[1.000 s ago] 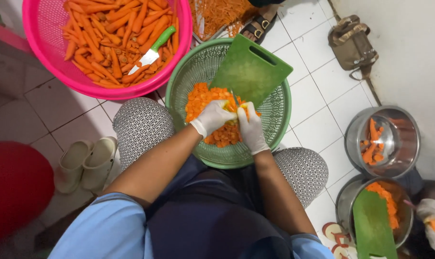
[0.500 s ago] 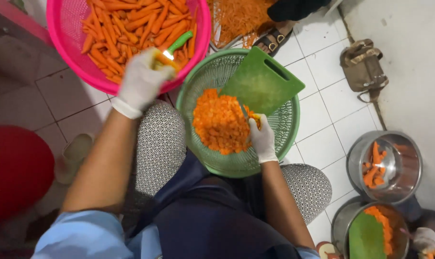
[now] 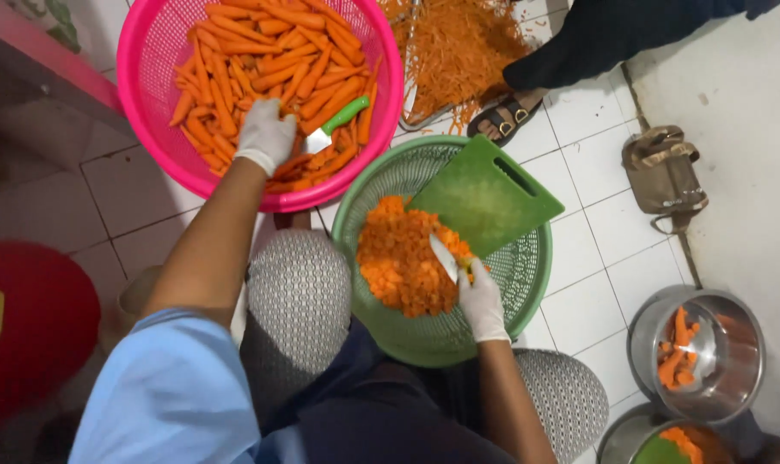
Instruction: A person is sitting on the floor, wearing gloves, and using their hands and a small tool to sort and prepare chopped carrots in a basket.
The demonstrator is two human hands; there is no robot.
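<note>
Pink basket (image 3: 162, 137) holds peeled carrots (image 3: 261, 60); the gloved left hand (image 3: 265, 136) rests on them, fingers curled, whether it pinches one I cannot tell. Further right, the right hand (image 3: 480, 301) grips a knife (image 3: 444, 258) over chopped carrot (image 3: 403, 266) in the green basket (image 3: 527, 283).
</note>
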